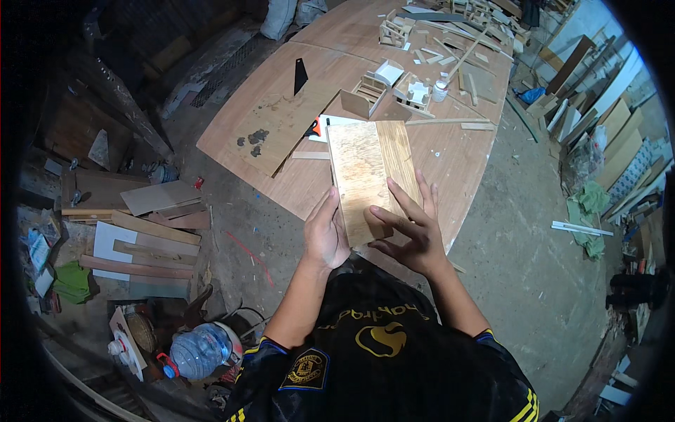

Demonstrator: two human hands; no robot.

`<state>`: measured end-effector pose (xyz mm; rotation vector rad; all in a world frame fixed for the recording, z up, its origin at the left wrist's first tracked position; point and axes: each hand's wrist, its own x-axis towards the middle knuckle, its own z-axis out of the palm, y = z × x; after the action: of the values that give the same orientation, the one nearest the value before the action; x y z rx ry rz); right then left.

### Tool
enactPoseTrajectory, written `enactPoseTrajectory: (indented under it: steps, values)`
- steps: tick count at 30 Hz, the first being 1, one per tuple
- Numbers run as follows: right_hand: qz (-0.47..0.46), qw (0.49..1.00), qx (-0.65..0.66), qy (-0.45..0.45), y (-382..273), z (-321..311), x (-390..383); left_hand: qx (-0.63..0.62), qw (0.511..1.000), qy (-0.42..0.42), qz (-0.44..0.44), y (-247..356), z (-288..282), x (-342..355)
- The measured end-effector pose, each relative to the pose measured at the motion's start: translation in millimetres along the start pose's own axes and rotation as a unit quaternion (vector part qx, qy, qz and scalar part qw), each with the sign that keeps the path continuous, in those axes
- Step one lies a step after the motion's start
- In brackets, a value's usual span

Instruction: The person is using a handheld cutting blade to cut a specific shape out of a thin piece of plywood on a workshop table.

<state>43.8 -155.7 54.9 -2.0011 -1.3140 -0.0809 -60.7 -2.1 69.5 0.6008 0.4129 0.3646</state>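
Note:
A flat, light-brown wooden board (357, 165), with a differently grained strip along its right side, is held up in front of me over the table's near edge. My left hand (325, 228) grips it by the lower left edge, palm against the side. Spread fingers of my right hand (416, 232) rest on the lower right of its face and beside its right edge. Beyond the board, small wooden box-like models (364, 98) stand on the table (450, 169). An orange and black handle (313, 128) lies just left of the board's top.
A stained plywood sheet (271, 130) lies on the table's left, with a black saw blade (301, 76) by its far side. A white bottle (441, 88) and wood offcuts (471, 84) sit farther back. Planks (151, 246) and a large water bottle (200, 350) occupy the left floor.

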Motion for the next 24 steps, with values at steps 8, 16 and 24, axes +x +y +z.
enactPoseTrajectory:
  steps: [8, 16, 24]
  values:
    - [-0.03, 0.998, 0.042, 0.038, 7, 1, -7, -0.011, 1.0, -0.008, 0.016, -12, -3, -3]
    - [-0.057, 0.997, 0.025, 0.052, 13, 2, -8, -0.037, 0.998, -0.043, 0.028, -17, -4, -2]
    - [-0.079, 0.993, 0.018, 0.084, 13, 12, -8, -0.024, 0.994, -0.087, 0.068, -23, -7, -3]
